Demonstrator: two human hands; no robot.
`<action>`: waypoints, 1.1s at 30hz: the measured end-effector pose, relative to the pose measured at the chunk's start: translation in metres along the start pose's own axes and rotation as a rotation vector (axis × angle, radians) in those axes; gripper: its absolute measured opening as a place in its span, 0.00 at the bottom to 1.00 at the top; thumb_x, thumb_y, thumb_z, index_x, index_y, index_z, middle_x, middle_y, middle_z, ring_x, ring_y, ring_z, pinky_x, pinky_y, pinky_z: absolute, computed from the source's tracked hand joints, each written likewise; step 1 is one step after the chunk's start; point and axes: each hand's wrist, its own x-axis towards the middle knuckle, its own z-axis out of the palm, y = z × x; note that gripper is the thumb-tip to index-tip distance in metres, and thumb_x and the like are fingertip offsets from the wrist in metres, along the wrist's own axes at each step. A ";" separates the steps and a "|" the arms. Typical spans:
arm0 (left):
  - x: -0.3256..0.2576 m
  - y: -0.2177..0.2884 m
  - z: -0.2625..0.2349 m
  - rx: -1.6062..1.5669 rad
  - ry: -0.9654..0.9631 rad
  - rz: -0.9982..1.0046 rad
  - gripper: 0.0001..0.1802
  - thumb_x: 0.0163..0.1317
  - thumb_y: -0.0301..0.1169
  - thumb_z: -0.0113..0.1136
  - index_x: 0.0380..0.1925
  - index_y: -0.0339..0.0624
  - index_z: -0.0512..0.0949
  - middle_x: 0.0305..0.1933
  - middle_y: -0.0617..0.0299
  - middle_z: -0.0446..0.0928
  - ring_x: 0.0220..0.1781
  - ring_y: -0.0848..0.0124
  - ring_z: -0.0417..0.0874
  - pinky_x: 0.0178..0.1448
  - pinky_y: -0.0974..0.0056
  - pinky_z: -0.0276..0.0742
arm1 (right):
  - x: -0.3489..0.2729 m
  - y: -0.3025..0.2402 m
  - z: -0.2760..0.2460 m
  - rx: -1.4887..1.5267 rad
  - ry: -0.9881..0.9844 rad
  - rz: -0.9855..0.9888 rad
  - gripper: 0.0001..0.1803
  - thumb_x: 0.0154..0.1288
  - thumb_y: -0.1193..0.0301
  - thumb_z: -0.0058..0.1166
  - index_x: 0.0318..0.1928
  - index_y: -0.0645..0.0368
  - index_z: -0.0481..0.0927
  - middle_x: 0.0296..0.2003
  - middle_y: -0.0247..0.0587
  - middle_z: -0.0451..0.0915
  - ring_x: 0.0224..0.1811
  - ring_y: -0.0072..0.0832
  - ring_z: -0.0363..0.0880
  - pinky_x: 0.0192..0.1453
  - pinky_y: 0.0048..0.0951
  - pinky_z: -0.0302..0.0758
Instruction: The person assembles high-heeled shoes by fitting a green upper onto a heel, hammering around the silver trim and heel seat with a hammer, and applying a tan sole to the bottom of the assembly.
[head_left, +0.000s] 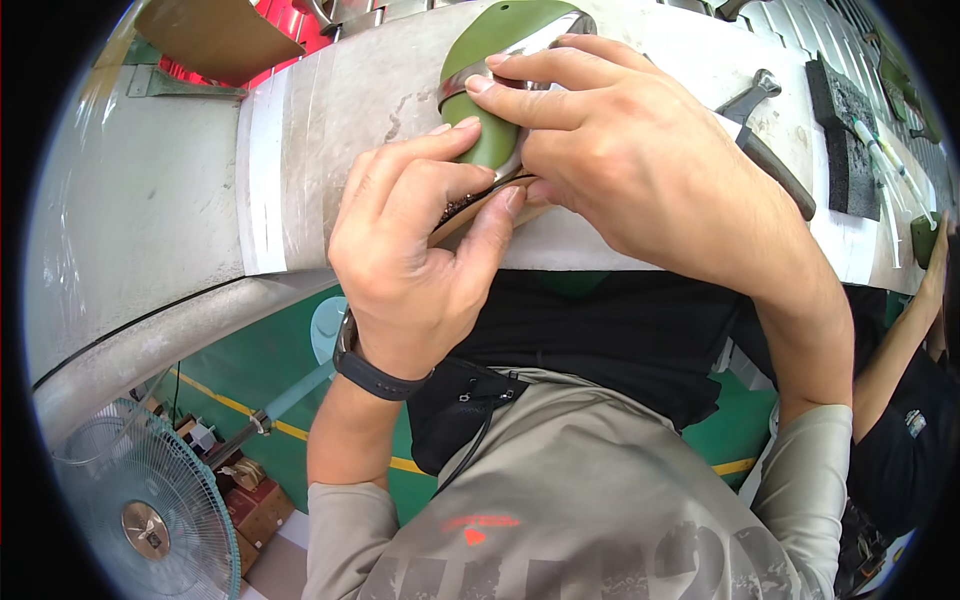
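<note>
A green, rounded oblong piece (497,50) with a shiny metal band around it lies on the pale worktable (330,110), close to its near edge. My right hand (610,140) grips it from the right, fingers stretched over its top. From below, my left hand (425,240) pinches a thin brown strip with a dark gritty face (470,210) against the green piece's lower end. A dark watch sits on my left wrist.
A metal tool with a dark handle (765,150) lies to the right on the table, beside black foam blocks (845,130). Another person's arm (900,340) reaches in at the right edge. A standing fan (150,510) is on the floor lower left; red crates (290,25) stand behind.
</note>
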 end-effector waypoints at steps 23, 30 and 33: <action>0.040 0.001 -0.021 0.147 -0.169 0.210 0.24 0.55 0.26 0.76 0.53 0.41 0.79 0.49 0.49 0.84 0.50 0.51 0.85 0.54 0.51 0.81 | -0.043 -0.103 0.045 0.637 0.613 0.677 0.06 0.67 0.77 0.67 0.44 0.62 0.86 0.37 0.44 0.88 0.34 0.28 0.86 0.39 0.30 0.81; -0.022 -0.019 -0.017 0.305 0.061 0.178 0.12 0.58 0.26 0.76 0.39 0.37 0.82 0.67 0.47 0.81 0.65 0.48 0.84 0.72 0.45 0.75 | -0.035 -0.049 0.038 0.251 0.486 0.397 0.25 0.65 0.77 0.68 0.63 0.62 0.82 0.57 0.53 0.85 0.55 0.48 0.86 0.58 0.40 0.82; -0.030 -0.026 -0.014 0.237 0.046 0.180 0.10 0.58 0.25 0.74 0.38 0.37 0.81 0.70 0.47 0.79 0.72 0.50 0.81 0.75 0.41 0.73 | -0.029 -0.047 0.044 0.366 0.417 0.400 0.26 0.68 0.75 0.67 0.66 0.61 0.81 0.60 0.53 0.84 0.58 0.48 0.86 0.62 0.40 0.82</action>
